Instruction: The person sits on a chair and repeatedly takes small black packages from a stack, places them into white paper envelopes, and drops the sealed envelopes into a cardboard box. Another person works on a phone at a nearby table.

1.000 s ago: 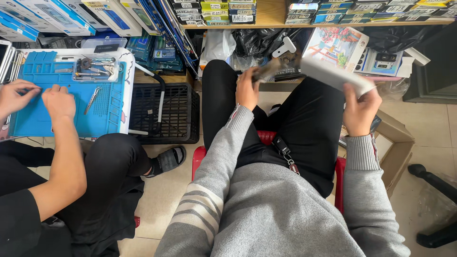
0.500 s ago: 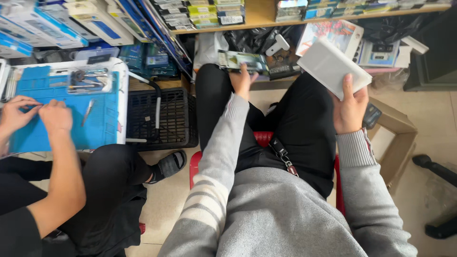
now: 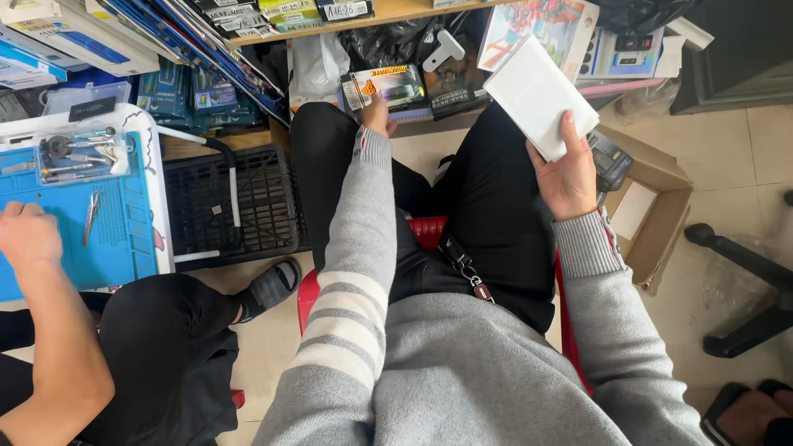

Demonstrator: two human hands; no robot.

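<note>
White flat box (image 3: 538, 95) is sitting up in the right hand (image 3: 570, 177), fingers wrapping its lower edge — above the lap. The left hand (image 3: 377, 116) is gripping a small packaged item (image 3: 387, 85) at the low shelf (image 3: 363, 16).

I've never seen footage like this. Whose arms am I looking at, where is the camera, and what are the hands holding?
There is no machine here. The camera sits on a seated person's head and looks down, so you see that person's grey sleeves, lap and the red stool under them. Their right hand holds up a flat white box. Their left hand reaches forward to a small packaged item among the goods below a wooden shelf. At far left, another person's hand rests on a blue work mat with small metal tools. Between the two people stands a black plastic crate; an open cardboard box lies on the floor at right.
</note>
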